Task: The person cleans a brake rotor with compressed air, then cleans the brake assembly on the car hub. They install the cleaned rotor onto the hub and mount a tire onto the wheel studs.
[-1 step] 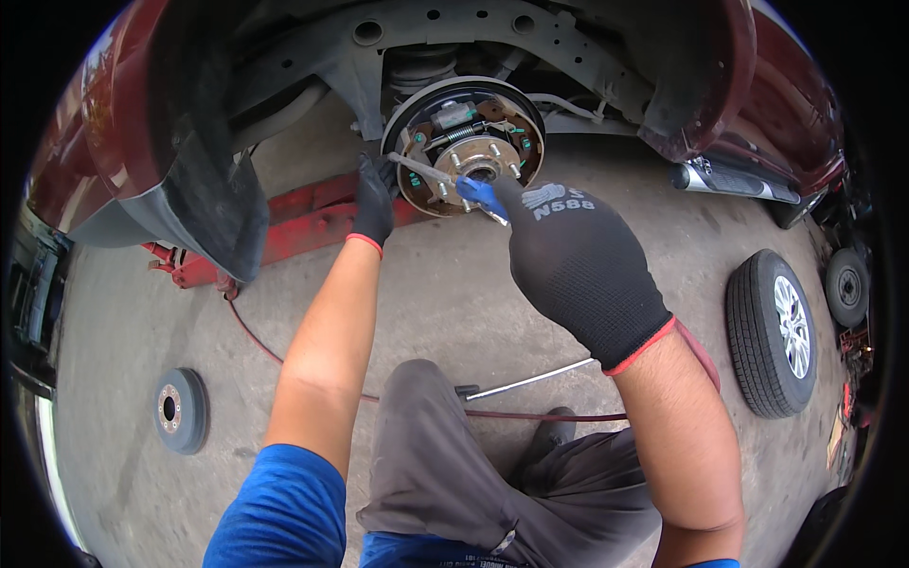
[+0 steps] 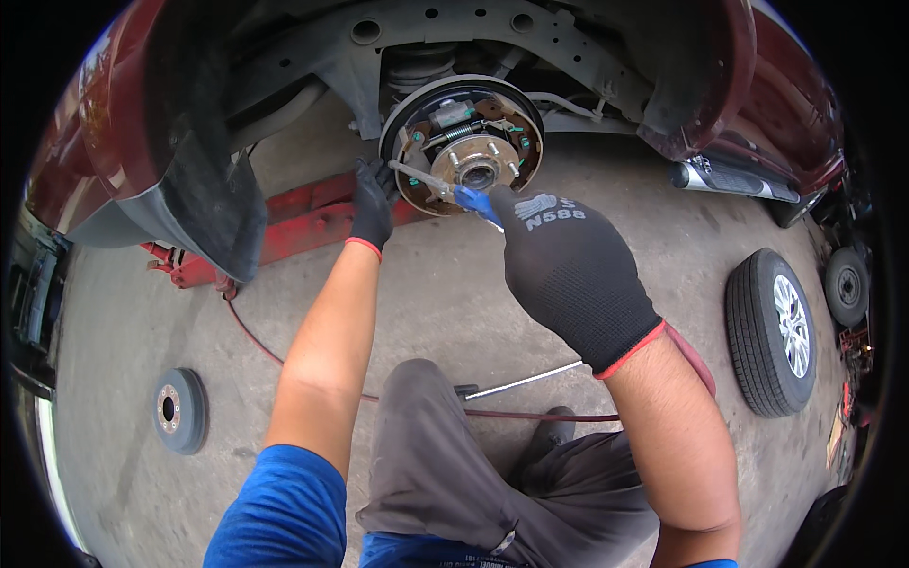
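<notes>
The drum brake assembly [image 2: 463,118], with its shoes, springs and studded hub [image 2: 473,156], sits exposed under the raised maroon vehicle. My right hand [image 2: 573,260], in a black glove with a red cuff, is closed around a blue-handled tool [image 2: 478,201]. Its long grey shaft points left across the lower part of the hub; its exact kind is unclear. My left hand [image 2: 373,201], gloved alike, is at the left rim of the backing plate, close to the tool's tip. Its fingers look stretched upward and apart, with nothing visible in them.
A red jack [image 2: 303,232] lies under the vehicle, and a dark red hose [image 2: 511,415] crosses the floor. A metal bar [image 2: 525,380] rests near my knees. The brake drum [image 2: 180,410] lies at left; a wheel [image 2: 772,333] stands at right. A mud flap [image 2: 213,213] hangs at left.
My right hand and the tool have shifted slightly left and a little down, uncovering more of the hub centre. My left hand has barely moved.
</notes>
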Tool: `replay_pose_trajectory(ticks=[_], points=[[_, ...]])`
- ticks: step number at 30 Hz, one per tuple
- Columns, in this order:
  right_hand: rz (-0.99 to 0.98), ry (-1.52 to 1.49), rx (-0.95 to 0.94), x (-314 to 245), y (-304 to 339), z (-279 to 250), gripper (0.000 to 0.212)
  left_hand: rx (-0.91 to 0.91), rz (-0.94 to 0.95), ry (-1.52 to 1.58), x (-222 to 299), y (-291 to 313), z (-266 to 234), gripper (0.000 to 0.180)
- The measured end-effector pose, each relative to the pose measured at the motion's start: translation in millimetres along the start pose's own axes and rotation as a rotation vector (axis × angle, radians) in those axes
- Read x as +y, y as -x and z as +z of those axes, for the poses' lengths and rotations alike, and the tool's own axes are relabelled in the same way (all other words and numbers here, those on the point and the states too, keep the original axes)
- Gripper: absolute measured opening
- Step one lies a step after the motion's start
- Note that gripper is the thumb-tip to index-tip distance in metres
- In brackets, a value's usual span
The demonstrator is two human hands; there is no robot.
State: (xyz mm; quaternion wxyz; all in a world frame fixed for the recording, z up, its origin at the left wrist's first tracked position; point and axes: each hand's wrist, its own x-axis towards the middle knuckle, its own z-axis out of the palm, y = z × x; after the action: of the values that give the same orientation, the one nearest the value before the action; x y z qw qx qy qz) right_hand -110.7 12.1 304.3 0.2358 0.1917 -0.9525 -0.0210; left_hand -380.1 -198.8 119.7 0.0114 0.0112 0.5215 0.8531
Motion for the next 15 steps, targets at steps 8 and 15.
replay_pose_trajectory(ticks=[8, 15], points=[[0.124, -0.027, -0.149, 2.4, 35.3, 73.8, 0.030, 0.034, -0.225, 0.129, -88.2, 5.1, -17.6, 0.100], [0.245, 0.024, -0.249, 34.4, 75.5, 95.4, 0.040, -0.014, -0.313, 0.541, -152.9, 13.2, 17.8, 0.111]])
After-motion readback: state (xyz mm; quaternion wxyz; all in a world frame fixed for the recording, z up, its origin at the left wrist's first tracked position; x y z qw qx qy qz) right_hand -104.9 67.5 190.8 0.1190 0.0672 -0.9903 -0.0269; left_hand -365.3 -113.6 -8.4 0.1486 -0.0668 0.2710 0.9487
